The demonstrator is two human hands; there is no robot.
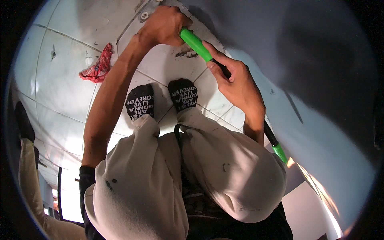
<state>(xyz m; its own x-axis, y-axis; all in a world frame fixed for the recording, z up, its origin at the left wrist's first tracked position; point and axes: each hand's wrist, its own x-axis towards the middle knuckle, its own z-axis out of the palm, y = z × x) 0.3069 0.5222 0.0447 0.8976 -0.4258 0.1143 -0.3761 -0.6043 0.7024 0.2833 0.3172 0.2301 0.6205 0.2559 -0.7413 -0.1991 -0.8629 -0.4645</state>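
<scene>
— In the head view, how to describe the left hand (pixel 166 26)?
— Closed in a fist around the upper end of a green-and-black rod (pixel 196 44).
— And the right hand (pixel 240 84)?
— Clamped on the same rod a little lower, on the black part, with thumb and forefinger near the green.
— Where to find the rod?
— Slants from the upper middle down to the right, beside a blue surface (pixel 320 120). Seems to continue behind the right wrist, up to a green end (pixel 279 153).
— Below, what to notice?
— Black socks (pixel 183 94) on white tiles (pixel 60 80), light trousers (pixel 140 168) over bent knees. Near the left forearm, a crumpled red piece (pixel 99 68); cannot tell if cloth or plastic.
</scene>
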